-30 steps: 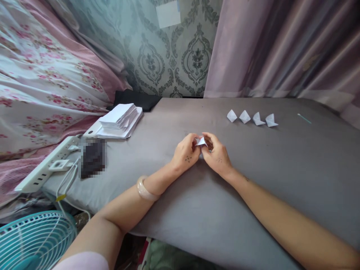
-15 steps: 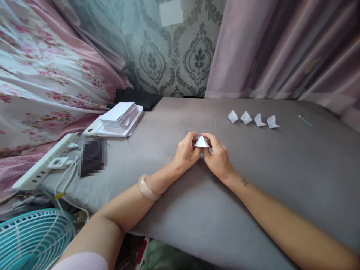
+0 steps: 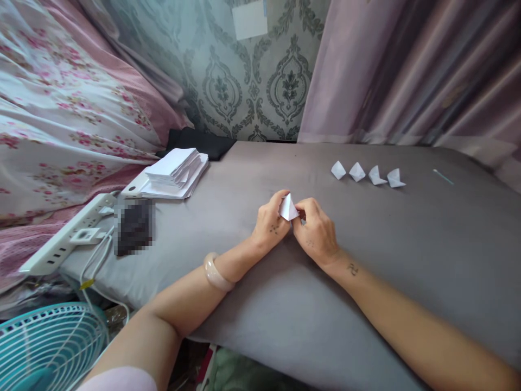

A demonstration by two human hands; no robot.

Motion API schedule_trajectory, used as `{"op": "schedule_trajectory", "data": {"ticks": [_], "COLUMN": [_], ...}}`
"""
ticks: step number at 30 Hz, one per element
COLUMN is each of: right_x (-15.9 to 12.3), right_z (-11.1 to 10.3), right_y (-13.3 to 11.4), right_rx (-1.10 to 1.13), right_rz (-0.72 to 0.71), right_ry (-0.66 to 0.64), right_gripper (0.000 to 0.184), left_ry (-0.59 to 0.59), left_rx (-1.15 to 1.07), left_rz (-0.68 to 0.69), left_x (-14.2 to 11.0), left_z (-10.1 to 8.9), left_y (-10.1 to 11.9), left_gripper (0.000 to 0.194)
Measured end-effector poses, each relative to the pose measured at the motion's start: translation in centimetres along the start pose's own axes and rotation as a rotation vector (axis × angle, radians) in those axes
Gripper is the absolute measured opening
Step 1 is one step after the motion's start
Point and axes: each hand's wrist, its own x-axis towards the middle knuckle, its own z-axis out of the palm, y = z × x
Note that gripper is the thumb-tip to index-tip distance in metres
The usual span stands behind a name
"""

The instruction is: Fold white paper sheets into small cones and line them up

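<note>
A small white folded paper piece [image 3: 288, 207], pointed at the top, is held between my two hands above the grey sheet [image 3: 244, 184]. My left hand [image 3: 271, 220] grips its left side, with fingers closed around it. On the right, my right hand [image 3: 315, 228] pinches its lower right edge with thumb and curled fingers. Parts of the fingertips are hidden behind the paper. Farther back to the right, several folded white paper pieces [image 3: 357, 172] sit in a row on the sheet.
A stack of white paper [image 3: 175, 171] lies at the left, before a black cloth item [image 3: 203, 142]. Nearby are a white power strip [image 3: 69, 233] with cables and a blurred dark object [image 3: 135, 227]. A cotton swab [image 3: 443, 176] lies far right; a teal fan [image 3: 49, 347] stands lower left.
The folded paper has turned and tilted between my hands, now showing a taller, narrower face. My right hand has shifted its fingers lower on the paper's right edge.
</note>
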Motion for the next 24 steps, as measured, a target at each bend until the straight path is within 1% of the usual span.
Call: {"op": "schedule_trajectory", "data": {"ticks": [6,8,10,12,14,16,19,24], "right_x": [0.1,0.1,0.2,0.2,0.2,0.2,0.3,0.5], "right_z": [0.0,-0.1,-0.3,-0.5,-0.7,-0.7,-0.7,-0.5], "right_y": [-0.4,-0.4,-0.3,0.0,0.3,0.6,0.9,1.4], "right_rx": [-0.026,-0.018,-0.017,-0.029,-0.043,-0.042,-0.001,0.109], "right_rz": [0.031,0.033,0.012,-0.036,-0.083,-0.101,-0.092,-0.053], "right_ry": [0.047,0.06,0.051,0.013,-0.028,-0.049,-0.048,-0.054], "right_gripper": [0.005,0.006,0.019,0.033,0.04,0.041,0.041,0.04], "left_ry": [0.075,0.074,0.034,-0.027,-0.075,-0.118,-0.2,-0.39], "left_rx": [-0.207,-0.311,-0.438,-0.559,-0.659,-0.739,-0.829,-0.963], "left_rz": [-0.037,-0.062,-0.09,-0.131,-0.179,-0.222,-0.275,-0.371], "left_x": [-0.3,-0.2,0.1,0.5,0.8,1.0,1.3,2.0], "left_z": [0.1,0.2,0.2,0.1,0.0,-0.2,-0.6,-1.8], "left_y": [0.6,0.6,0.4,0.1,-0.1,-0.4,-0.6,-0.8], "left_gripper": [0.035,0.029,0.026,0.025,0.025,0.026,0.028,0.04]}}
